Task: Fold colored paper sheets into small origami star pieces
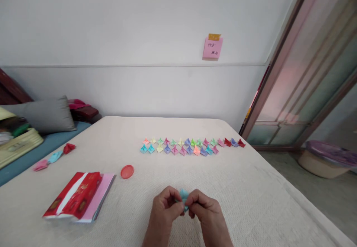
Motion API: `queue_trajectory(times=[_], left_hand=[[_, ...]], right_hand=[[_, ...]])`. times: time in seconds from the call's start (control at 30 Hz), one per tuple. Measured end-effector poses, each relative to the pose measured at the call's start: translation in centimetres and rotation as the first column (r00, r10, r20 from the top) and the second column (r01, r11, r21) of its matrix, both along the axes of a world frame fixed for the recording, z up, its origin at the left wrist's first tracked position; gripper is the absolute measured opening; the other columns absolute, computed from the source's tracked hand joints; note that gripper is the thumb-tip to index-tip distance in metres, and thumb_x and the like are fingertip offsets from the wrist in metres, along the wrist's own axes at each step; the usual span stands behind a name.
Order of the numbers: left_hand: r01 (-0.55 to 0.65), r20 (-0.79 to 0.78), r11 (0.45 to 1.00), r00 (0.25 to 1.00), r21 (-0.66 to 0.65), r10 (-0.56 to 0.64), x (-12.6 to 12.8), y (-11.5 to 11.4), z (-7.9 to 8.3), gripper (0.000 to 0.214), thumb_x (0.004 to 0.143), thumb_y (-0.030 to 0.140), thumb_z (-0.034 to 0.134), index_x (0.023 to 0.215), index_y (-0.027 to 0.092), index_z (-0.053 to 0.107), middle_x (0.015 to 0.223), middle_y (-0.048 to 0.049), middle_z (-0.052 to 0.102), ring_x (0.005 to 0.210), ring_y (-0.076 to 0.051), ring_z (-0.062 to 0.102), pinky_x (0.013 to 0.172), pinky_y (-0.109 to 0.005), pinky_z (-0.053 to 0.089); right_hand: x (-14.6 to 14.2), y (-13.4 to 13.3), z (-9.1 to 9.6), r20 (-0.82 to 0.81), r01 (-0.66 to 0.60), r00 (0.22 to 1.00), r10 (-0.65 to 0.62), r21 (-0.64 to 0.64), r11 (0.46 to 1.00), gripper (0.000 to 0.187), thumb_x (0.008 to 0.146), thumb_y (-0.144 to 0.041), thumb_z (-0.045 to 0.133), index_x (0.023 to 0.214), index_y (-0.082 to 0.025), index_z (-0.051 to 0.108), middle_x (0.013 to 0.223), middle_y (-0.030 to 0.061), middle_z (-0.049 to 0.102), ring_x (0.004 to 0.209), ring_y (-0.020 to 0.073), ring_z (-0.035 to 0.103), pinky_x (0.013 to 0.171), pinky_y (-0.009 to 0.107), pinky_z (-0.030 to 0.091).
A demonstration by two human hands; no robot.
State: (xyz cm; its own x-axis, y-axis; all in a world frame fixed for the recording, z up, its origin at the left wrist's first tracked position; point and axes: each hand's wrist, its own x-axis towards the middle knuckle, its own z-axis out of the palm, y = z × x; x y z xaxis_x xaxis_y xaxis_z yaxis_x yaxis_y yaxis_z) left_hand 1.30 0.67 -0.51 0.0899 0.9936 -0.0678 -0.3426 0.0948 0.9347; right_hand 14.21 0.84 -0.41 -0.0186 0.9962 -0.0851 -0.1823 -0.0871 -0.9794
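Observation:
My left hand (164, 206) and my right hand (205, 208) meet low in the middle of the view, both pinched on one small light-blue folded paper piece (183, 195) just above the cream table cover (251, 187). Most of the paper is hidden by my fingers. Farther back, two rows of several small folded paper shapes (192, 146) in many colours lie on the cover.
A red packet lying on pink paper sheets (79, 197) sits at the left, with a round red lid (127, 171) beside it. Three folded pieces, pink, blue and red (54, 156), lie near the left edge. A pink note (212, 47) hangs on the wall.

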Motion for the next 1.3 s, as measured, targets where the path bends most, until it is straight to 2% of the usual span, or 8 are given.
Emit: queue_trajectory(times=[0.2,0.4,0.53,0.63,0.77,0.87,1.07,1.3], left_hand=[[-0.043,-0.046,0.999,0.998,0.031,0.044,0.0,0.1,-0.2,0.014,0.059,0.005,0.054,0.062,0.019,0.051,0.053,0.0063,0.052,0.052,-0.01,0.044,0.052,-0.023,0.029],[-0.026,-0.038,0.998,0.999,0.063,0.028,0.0,-0.3,0.8,0.016,0.066,0.01,0.059,0.068,0.02,0.047,0.057,0.0066,0.05,0.056,-0.011,0.046,0.054,-0.023,0.033],[-0.026,-0.042,0.996,0.999,0.089,0.03,0.1,-0.2,0.7,0.018,0.068,0.012,0.062,0.073,0.021,0.047,0.061,0.0058,0.053,0.058,-0.012,0.048,0.055,-0.023,0.037],[-0.014,-0.019,0.998,1.0,0.061,0.015,0.0,0.1,0.3,0.02,0.067,0.015,0.065,0.081,0.02,0.052,0.067,0.0032,0.059,0.061,-0.013,0.051,0.057,-0.024,0.039],[0.04,-0.103,0.999,0.994,0.006,-0.04,-0.3,0.4,0.0,0.01,0.069,0.022,0.066,0.068,0.015,0.059,0.057,0.0022,0.056,0.055,-0.012,0.049,0.056,-0.024,0.037],[0.011,-0.178,1.0,0.984,0.021,-0.008,-0.5,0.3,0.0,0.014,0.071,0.024,0.065,0.061,0.015,0.06,0.052,0.0031,0.052,0.053,-0.012,0.047,0.054,-0.024,0.036],[0.015,-0.223,1.0,0.975,0.026,-0.009,-0.4,-0.1,0.4,0.016,0.068,0.023,0.064,0.055,0.015,0.059,0.051,0.0022,0.052,0.052,-0.012,0.045,0.051,-0.024,0.035],[0.021,-0.217,1.0,0.976,0.01,-0.018,-0.6,-0.1,0.8,0.022,0.076,0.026,0.058,0.059,0.014,0.061,0.046,0.0016,0.053,0.048,-0.012,0.046,0.053,-0.025,0.034]], right_hand=[[0.3,0.3,-0.2,0.092,-0.077,0.993,0.07,0.066,0.995,0.017,0.06,-0.012,0.051,0.053,-0.019,0.065,0.055,0.0001,0.055,0.058,0.015,0.047,0.058,0.028,0.035],[0.5,0.4,0.1,-0.046,-0.078,0.996,0.075,-0.065,0.995,0.008,0.063,-0.022,0.064,0.07,-0.018,0.061,0.059,-0.0005,0.058,0.056,0.0144,0.05,0.05,0.024,0.036],[0.5,0.6,-0.4,0.042,-0.119,0.992,0.121,-0.047,0.992,0.019,0.068,-0.031,0.067,0.06,-0.016,0.062,0.049,-0.0019,0.053,0.048,0.0113,0.045,0.049,0.024,0.033],[0.7,0.7,-0.8,0.078,-0.1,0.992,0.101,-0.012,0.995,0.025,0.069,-0.036,0.068,0.055,-0.016,0.06,0.046,-0.0026,0.052,0.046,0.0108,0.044,0.047,0.024,0.032],[0.7,0.8,-1.0,0.131,-0.051,0.99,0.049,0.014,0.999,0.029,0.069,-0.042,0.068,0.056,-0.017,0.059,0.045,-0.0031,0.051,0.045,0.0108,0.042,0.046,0.024,0.031],[0.6,0.7,-0.9,0.169,-0.037,0.985,0.032,0.03,0.999,0.028,0.07,-0.041,0.067,0.056,-0.018,0.059,0.046,-0.0033,0.05,0.046,0.011,0.043,0.046,0.024,0.031],[0.2,0.4,-0.6,0.088,-0.136,0.986,0.138,-0.034,0.99,0.021,0.068,-0.031,0.066,0.054,-0.017,0.057,0.045,-0.0039,0.049,0.046,0.0108,0.042,0.048,0.025,0.03],[0.1,0.4,-0.6,0.07,-0.084,0.994,0.085,-0.023,0.996,0.017,0.069,-0.024,0.063,0.055,-0.017,0.057,0.045,-0.0056,0.046,0.045,0.0096,0.038,0.046,0.024,0.028]])
